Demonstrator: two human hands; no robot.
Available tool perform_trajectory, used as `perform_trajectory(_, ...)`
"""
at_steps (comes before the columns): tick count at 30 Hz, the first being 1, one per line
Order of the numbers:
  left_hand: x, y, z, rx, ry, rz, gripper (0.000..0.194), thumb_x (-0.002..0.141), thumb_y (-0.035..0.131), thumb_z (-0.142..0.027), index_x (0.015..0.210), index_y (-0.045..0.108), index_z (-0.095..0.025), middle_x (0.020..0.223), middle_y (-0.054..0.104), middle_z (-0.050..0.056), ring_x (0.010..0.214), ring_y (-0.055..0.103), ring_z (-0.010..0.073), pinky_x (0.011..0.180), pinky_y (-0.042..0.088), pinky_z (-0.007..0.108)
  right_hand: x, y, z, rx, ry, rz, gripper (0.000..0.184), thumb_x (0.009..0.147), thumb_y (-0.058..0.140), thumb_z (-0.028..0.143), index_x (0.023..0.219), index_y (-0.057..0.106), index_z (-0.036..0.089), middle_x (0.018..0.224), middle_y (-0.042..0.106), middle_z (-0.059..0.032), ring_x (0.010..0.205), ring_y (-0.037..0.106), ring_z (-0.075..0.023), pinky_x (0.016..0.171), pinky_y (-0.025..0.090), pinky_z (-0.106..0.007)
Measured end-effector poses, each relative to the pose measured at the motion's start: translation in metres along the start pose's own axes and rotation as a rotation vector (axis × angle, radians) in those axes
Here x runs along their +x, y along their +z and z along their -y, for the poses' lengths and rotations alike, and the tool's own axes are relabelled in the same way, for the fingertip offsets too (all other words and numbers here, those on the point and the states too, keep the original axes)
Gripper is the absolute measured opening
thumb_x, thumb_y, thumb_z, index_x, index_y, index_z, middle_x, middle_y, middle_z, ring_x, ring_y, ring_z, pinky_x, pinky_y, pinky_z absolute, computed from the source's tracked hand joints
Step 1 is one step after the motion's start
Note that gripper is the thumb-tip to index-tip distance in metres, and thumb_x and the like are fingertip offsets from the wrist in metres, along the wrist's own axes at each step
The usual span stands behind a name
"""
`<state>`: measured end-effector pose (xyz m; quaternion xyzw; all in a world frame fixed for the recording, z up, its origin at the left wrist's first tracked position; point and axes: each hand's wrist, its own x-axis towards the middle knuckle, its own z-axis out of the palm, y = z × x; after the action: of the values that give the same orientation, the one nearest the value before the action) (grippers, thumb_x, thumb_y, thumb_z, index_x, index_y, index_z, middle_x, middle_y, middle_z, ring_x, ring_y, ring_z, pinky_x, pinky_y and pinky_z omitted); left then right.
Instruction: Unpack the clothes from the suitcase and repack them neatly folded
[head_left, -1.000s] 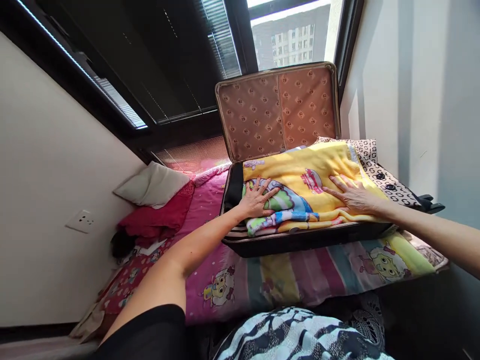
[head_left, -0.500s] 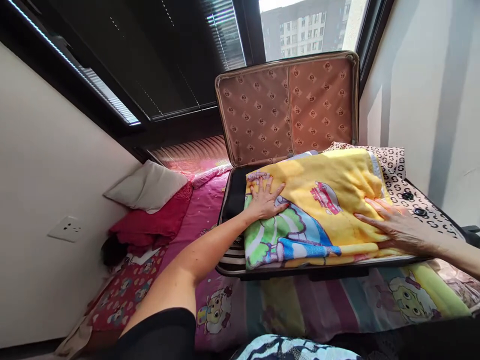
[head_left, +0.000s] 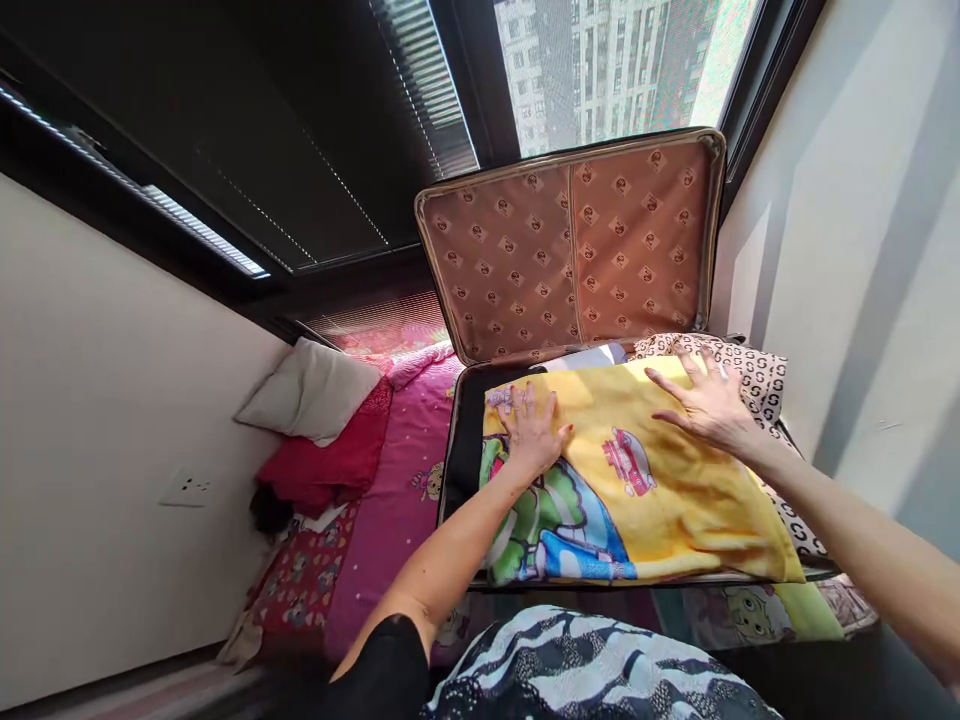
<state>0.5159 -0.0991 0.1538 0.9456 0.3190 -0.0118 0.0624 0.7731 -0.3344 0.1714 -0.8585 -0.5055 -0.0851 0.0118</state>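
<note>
Smoothing looked like the step in hand, and here was the thing itself: a soft yellow plush blanket with printed pink, green and blue pictures [head_left: 592,455], spread inside an open dark suitcase with a brown patterned lining [head_left: 510,265], the raised lid at twelve o'clock. Over at the blanket's ten, the left hand [head_left: 531,432] lay palm down, fingers fanned wide, gripping nothing! Up at one to two, the right hand [head_left: 709,405] had its fingers splayed just as broadly, no cloth pinched, though whether it touched or hovered, you couldn't tell. Trouble spots? Creases ran through the plush at four, and a cream cloth with a black repeating print [head_left: 766,378] poked out at two. The next move, in this reading, called for a flat palm drawn across those creases, with the left hand anchoring the far corner.
</note>
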Motion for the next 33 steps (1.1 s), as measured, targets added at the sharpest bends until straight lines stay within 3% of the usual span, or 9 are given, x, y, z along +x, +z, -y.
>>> perform_trajectory(2,0.009,0.019,0.007,0.005,-0.055,0.041,0.076,0.105,0.053,-0.062,0.174,0.036,-0.034,0.185,0.013,0.015,0.169,0.003,0.052,0.125,0.013,0.085,0.026,0.026,0.006,0.06,0.149,0.141,0.063,0.106,0.05,0.063,0.163,0.057,0.038,0.174,0.042,-0.015,0.157,0.035,-0.0505,0.118,0.033,-0.078)
perform_trajectory(4,0.016,0.039,0.016,0.023,-0.054,0.093,0.076,0.106,0.051,-0.062,0.174,0.033,-0.037,0.186,0.01,0.014,0.169,-0.001,0.0516,0.123,0.014,0.086,0.034,0.057,0.012,0.095,0.247,0.252,0.059,0.108,0.047,0.058,0.162,0.06,0.037,0.172,0.045,-0.0144,0.159,0.033,-0.0493,0.119,0.033,-0.078)
perform_trajectory(6,0.021,0.053,0.022,0.045,-0.034,0.12,0.076,0.106,0.051,-0.062,0.175,0.032,-0.037,0.186,0.008,0.014,0.169,-0.003,0.0511,0.124,0.013,0.085,0.031,0.081,0.016,0.091,0.285,0.249,0.059,0.106,0.048,0.055,0.16,0.062,0.036,0.172,0.045,-0.0141,0.162,0.031,-0.049,0.121,0.031,-0.077)
perform_trajectory(9,0.025,0.06,0.021,0.063,-0.03,0.139,0.077,0.105,0.051,-0.062,0.175,0.032,-0.035,0.186,0.008,0.015,0.169,-0.001,0.0519,0.123,0.013,0.086,0.023,0.096,0.018,0.095,0.276,0.161,0.06,0.105,0.047,0.055,0.159,0.063,0.036,0.171,0.047,-0.0133,0.163,0.03,-0.049,0.122,0.029,-0.076)
perform_trajectory(15,0.025,0.058,0.013,0.089,-0.026,0.127,0.079,0.104,0.052,-0.062,0.175,0.031,-0.032,0.185,0.01,0.018,0.169,0.003,0.0534,0.121,0.015,0.087,0.017,0.091,0.015,0.175,0.295,0.111,0.064,0.107,0.038,0.055,0.162,0.06,0.03,0.174,0.043,-0.0115,0.162,0.031,-0.0464,0.124,0.022,-0.072)
perform_trajectory(19,0.023,0.061,0.011,0.062,-0.006,0.085,0.08,0.105,0.049,-0.063,0.176,0.03,-0.031,0.185,0.008,0.019,0.169,0.001,0.0534,0.121,0.01,0.087,0.015,0.084,0.016,0.166,0.28,0.1,0.065,0.113,0.032,0.052,0.165,0.056,0.022,0.177,0.035,-0.0157,0.16,0.027,-0.0452,0.125,0.017,-0.068)
perform_trajectory(25,0.023,0.052,0.005,-0.033,-0.006,0.092,0.078,0.106,0.048,-0.061,0.176,0.032,-0.029,0.185,0.007,0.02,0.168,-0.001,0.0534,0.122,0.006,0.087,0.021,0.05,0.023,0.165,0.315,0.197,0.062,0.115,0.034,0.049,0.165,0.055,0.02,0.175,0.037,-0.0213,0.158,0.026,-0.0469,0.12,0.023,-0.073)
perform_trajectory(29,0.023,0.034,0.005,-0.115,0.001,0.116,0.077,0.105,0.049,-0.061,0.174,0.037,-0.028,0.185,0.01,0.02,0.168,-0.003,0.0534,0.122,0.004,0.087,0.008,0.019,0.067,0.109,0.367,0.079,0.057,0.114,0.035,0.046,0.164,0.057,0.026,0.177,0.036,-0.0174,0.16,0.028,-0.0438,0.121,0.027,-0.073)
perform_trajectory(33,0.036,0.005,0.006,-0.246,-0.034,0.064,0.059,0.107,0.049,-0.053,0.158,0.062,-0.027,0.181,0.027,0.014,0.169,0.009,0.0475,0.127,0.015,0.081,-0.021,0.018,0.135,0.132,0.198,0.034,0.058,0.112,0.041,0.047,0.164,0.058,0.028,0.177,0.038,-0.0137,0.163,0.026,-0.0444,0.124,0.029,-0.065)
